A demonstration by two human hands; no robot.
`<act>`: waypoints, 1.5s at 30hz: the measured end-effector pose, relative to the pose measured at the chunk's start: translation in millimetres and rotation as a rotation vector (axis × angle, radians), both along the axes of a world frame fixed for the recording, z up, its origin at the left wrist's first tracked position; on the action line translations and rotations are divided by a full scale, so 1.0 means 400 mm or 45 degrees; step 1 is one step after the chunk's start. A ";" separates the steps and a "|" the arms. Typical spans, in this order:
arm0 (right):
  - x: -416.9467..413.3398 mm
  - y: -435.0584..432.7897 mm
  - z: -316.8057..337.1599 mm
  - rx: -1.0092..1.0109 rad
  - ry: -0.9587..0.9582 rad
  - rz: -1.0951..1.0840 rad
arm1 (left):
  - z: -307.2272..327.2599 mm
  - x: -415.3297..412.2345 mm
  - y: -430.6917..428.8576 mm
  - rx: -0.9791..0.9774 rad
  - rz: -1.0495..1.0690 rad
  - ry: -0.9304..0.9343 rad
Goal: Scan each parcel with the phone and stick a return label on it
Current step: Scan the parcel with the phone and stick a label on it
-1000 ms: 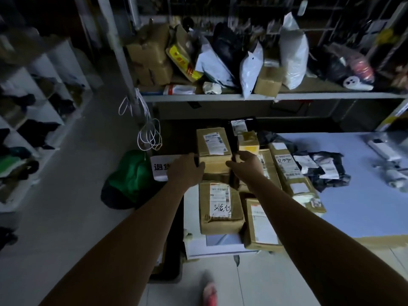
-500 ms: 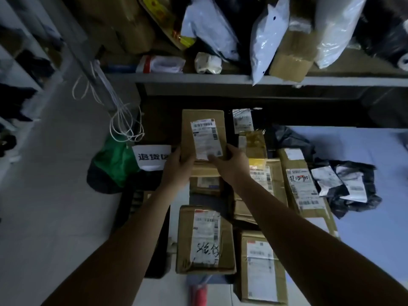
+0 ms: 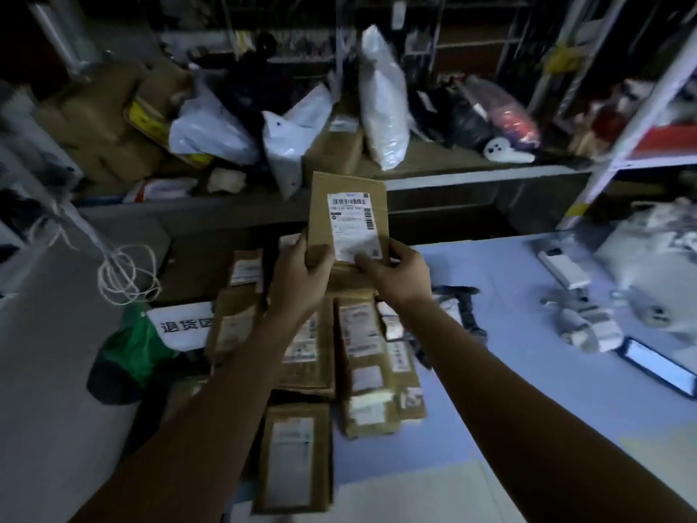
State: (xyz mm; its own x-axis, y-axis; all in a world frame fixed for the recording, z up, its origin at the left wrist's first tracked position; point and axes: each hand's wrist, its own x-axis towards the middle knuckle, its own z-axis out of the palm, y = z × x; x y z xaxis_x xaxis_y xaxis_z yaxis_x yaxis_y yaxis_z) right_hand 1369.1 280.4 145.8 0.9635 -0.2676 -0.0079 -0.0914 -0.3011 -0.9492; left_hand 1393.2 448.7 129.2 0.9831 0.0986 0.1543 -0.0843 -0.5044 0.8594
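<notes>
Nearest, under the forearms, a loose pile of parcels [image 3: 309, 356] lies overlapping at odd angles, partly on the edge of the blue tabletop [image 3: 528, 390]. None shows which have been scanned, so a box set back down among them could be handled twice or skipped.

Above that pile both hands hold one cardboard parcel [image 3: 349, 183] upright, its shipping label [image 3: 354, 235] facing the camera. The left hand [image 3: 301, 275] wraps its lower left edge. The right hand [image 3: 401, 275] takes the lower right, thumb lying across the label's bottom strip. The grip is only at the lower end, so the taller upper part could tip away and the box drop onto the pile, probably shifting it. The thumb may also hide a code printed there, though the barcode [image 3: 347, 201] at the top is bare.

The phone [image 3: 658, 366] lies screen lit on the tabletop, well to the right of the right hand. Reaching for it would leave the parcel pinched in one hand, likely the weakest moment. The light is dim, so a scan may fail. I cannot make out any return labels.

Beyond the hands, bags [image 3: 383, 103] crowd a shelf [image 3: 452, 179].
</notes>
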 end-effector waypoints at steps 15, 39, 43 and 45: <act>-0.361 -0.940 -0.327 -0.148 0.483 -0.278 | -0.369 -0.325 -0.969 -0.078 -0.329 0.553; -0.177 -1.639 -0.594 -1.120 0.812 0.335 | -0.471 -0.363 -1.371 -0.011 0.425 0.528; -0.169 -1.675 -0.613 -1.095 0.750 0.408 | -0.461 -0.399 -1.426 0.027 0.596 0.557; -0.165 -1.684 -0.615 -1.065 0.714 0.411 | -0.455 -0.425 -1.449 0.026 0.643 0.515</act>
State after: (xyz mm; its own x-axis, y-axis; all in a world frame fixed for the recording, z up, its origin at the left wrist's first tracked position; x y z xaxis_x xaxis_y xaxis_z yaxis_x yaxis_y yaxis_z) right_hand 1302.9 -393.1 -100.2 0.9054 -0.1250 -0.4057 -0.2513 -0.9281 -0.2749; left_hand 1223.3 -130.8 -52.7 0.7973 0.5651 -0.2119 0.4963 -0.4140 0.7631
